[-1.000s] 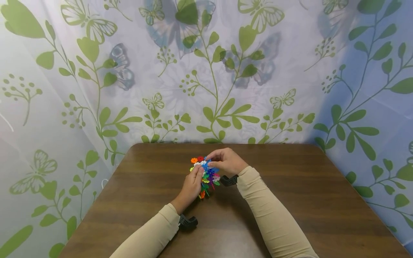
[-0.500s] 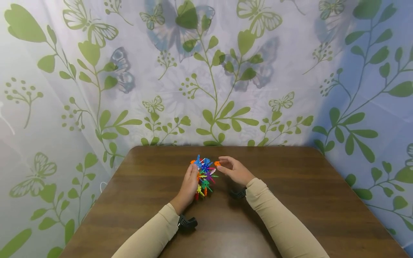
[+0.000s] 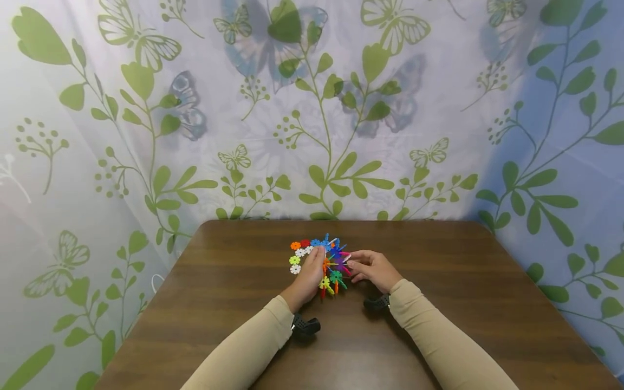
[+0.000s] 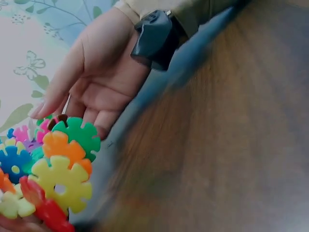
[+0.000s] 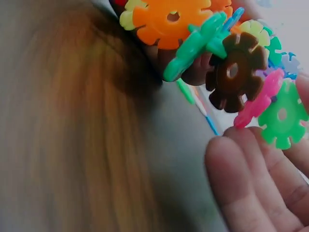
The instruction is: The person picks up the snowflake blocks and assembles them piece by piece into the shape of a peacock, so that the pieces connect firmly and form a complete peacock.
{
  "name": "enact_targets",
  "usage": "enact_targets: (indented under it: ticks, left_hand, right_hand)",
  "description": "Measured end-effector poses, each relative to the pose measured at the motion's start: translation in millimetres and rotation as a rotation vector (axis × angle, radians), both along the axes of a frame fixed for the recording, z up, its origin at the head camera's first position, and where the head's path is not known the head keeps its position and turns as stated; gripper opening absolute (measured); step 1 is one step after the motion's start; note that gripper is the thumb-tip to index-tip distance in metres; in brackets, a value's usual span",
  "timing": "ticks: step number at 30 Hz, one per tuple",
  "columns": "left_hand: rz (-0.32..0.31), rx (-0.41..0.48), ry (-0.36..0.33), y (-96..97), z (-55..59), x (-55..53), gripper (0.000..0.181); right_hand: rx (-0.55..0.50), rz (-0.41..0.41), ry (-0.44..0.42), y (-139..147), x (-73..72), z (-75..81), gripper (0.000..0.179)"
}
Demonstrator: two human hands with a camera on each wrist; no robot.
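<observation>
Item: cluster of flower-shaped discs (image 3: 335,264), multicol., interlocked, located between the two hands. L hand (image 3: 307,279) grips it, thumb on near face; discs project both sides of that hand, incl. an orange disc (image 3: 295,246) at upper L. R hand (image 3: 374,269) is at cluster's R edge, fingertips by a green disc (image 5: 285,114) (brown disc (image 5: 244,79) nearby, per R wrist view); pinching or merely touching, can't tell. Black units (image 3: 306,326) on both wrists. Brown desk (image 3: 487,303) beneath; leaf-print cloth (image 3: 273,189) behind.
</observation>
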State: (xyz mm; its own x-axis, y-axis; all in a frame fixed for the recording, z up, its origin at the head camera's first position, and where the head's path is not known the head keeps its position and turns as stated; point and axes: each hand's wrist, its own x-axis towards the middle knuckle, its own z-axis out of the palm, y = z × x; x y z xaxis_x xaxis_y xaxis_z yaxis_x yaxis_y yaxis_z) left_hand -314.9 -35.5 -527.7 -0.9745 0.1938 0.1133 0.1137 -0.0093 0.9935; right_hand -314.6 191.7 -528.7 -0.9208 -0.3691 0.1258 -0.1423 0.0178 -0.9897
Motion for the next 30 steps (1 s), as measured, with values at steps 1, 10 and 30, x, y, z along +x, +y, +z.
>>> enact_targets:
  ticks: [1,10,30]
  left_hand:
    - [-0.006,-0.016,0.003,4.6,0.5,-1.6,0.057]
    - [-0.024,-0.226,-0.054,41.8,8.7,-14.7,0.057]
    - [0.171,-0.460,-0.094,119.4,32.4,-18.1,0.050]
  right_hand:
    - [-0.014,-0.024,-0.013,4,0.6,-1.1,0.037]
    - [-0.069,-0.148,-0.071,44,4.5,-5.3,0.039]
    - [-0.014,-0.289,-0.116,83,3.8,7.3,0.042]
